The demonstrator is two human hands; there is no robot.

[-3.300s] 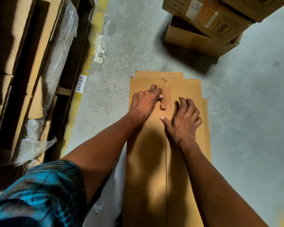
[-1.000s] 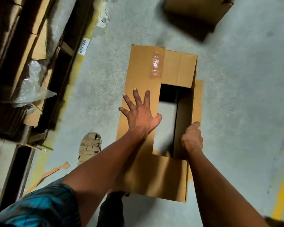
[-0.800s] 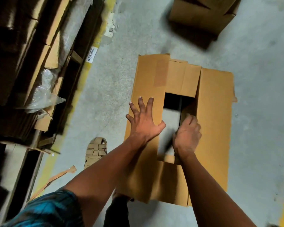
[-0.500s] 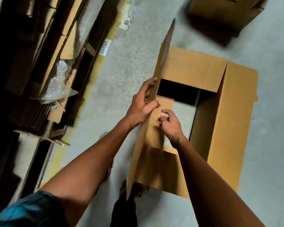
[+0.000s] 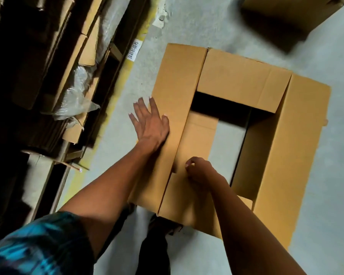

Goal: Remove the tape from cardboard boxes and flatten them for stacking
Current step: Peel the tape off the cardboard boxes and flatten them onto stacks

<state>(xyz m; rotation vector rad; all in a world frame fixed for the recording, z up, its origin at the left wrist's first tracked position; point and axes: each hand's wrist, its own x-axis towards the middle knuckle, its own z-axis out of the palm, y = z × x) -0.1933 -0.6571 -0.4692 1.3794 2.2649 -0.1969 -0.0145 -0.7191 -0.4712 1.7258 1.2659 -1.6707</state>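
- Cardboard box [image 5: 270,147] stood on the grey concrete floor [image 5: 187,26] in the head view, its top open and all four flaps folded outward.
- Inside the box nothing could be seen but its own walls and a pale patch at the bottom; whether that patch was floor or a box panel could not be told.
- The left flap [image 5: 175,92] lay spread flat toward the shelving, the far flap [image 5: 238,76] lay back away from the person, the right flap [image 5: 298,155] was spread wide, and the near flap [image 5: 179,199] sat under the forearms.
- A narrow inner panel [image 5: 199,139] slanted down into the opening beside the left flap.
- The left hand [image 5: 150,124] pressed palm-down on the outer edge of the left flap, fingers straight and splayed, partly over the floor.
- The right hand [image 5: 199,169] sat at the near end of the inner panel with fingers curled in a pinch; whether it gripped the panel's edge or something small could not be told.
- A rack [image 5: 54,80] along the left held flattened cardboard [image 5: 87,42] on edge and crumpled clear plastic [image 5: 77,100].
- A white label [image 5: 134,49] lay on the yellow floor line [image 5: 125,72] by the rack.
- Another box [image 5: 298,14] sat at the top right, well apart.
- A blue patterned sleeve [image 5: 42,243] covered the left shoulder.
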